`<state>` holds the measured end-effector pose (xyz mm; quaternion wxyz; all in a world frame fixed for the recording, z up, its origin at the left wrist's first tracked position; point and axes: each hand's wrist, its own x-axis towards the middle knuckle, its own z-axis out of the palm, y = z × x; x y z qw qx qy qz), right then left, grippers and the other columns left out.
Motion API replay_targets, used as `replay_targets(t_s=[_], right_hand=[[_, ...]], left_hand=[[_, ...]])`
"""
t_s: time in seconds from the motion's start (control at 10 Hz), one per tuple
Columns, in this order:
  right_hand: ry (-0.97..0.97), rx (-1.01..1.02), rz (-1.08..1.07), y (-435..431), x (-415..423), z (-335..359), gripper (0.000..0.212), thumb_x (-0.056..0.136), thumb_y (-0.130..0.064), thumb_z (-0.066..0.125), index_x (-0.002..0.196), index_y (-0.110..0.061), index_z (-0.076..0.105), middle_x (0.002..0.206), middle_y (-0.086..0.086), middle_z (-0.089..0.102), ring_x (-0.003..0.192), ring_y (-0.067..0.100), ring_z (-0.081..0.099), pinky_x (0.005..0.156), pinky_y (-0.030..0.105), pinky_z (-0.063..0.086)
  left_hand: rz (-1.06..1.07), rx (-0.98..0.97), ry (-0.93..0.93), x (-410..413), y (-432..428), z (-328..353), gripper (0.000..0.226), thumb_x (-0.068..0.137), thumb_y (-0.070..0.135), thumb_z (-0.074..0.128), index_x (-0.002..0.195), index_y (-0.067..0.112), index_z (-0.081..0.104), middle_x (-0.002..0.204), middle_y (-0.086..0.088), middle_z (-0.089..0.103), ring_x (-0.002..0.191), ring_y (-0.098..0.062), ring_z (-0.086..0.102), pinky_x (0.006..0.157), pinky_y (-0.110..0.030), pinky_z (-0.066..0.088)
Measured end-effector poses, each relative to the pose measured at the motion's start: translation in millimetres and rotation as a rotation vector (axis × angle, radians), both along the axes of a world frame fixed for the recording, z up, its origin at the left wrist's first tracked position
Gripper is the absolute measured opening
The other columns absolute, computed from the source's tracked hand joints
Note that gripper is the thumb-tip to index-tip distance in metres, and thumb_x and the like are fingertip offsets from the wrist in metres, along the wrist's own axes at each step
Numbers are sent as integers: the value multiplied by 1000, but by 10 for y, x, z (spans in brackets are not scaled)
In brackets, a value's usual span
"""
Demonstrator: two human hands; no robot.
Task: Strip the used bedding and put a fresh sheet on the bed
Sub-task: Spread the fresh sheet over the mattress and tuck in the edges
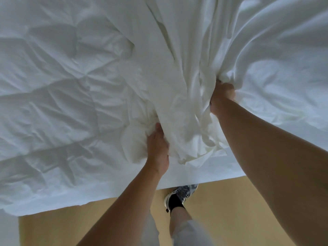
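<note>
A white sheet (pixel 181 82) lies bunched in a thick ridge down the middle of the bed, with more of it spread in folds at the right. A quilted white pad or duvet (pixel 53 82) covers the bed's left part. My left hand (pixel 158 150) grips the lower end of the bunched sheet near the bed's front edge. My right hand (pixel 221 96) grips a gathered fold of the same sheet farther up and to the right. The fingers of both hands are buried in cloth.
The bed's front edge (pixel 177 181) runs across the lower part of the view. Below it lies tan floor (pixel 230 210). My foot in a grey and white sneaker (pixel 181 194) stands close to the bed edge. White cloth hangs at the lower left corner.
</note>
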<state>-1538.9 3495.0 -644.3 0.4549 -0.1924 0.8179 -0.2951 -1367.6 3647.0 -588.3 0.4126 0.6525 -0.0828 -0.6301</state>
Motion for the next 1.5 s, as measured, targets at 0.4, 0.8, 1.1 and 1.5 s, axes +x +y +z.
replay_targets(t_s=[0.4,0.8,1.1,1.5], right_hand=[[-180,-151,98,328,-292,835,63,80,-75,60,96,-14,70,97,7,73,91,24,71,88,36,57],[405,-116,377,474,-663,714,32,88,-47,65,91,-15,68,81,5,67,70,26,62,63,33,50],[-37,-46,422,709,-747,714,23,92,-36,70,105,-18,76,97,9,76,90,30,74,79,43,61],[-598,90,461,812,-430,742,75,76,-71,69,122,-12,68,117,12,72,112,34,68,90,46,58]], left_hand=[[-1215,-276,-698,-626,-599,373,77,88,55,60,154,30,30,163,-4,19,142,-32,35,111,-51,38],[-722,-223,-280,-587,198,-76,39,98,36,58,136,29,49,112,9,67,69,-8,68,75,-29,52],[-561,-112,-189,-657,-204,-71,45,82,64,67,109,28,68,99,16,69,92,-3,66,88,-35,57],[-263,-100,-487,-585,-129,-34,52,98,35,46,47,24,45,45,9,40,53,-18,39,59,-39,36]])
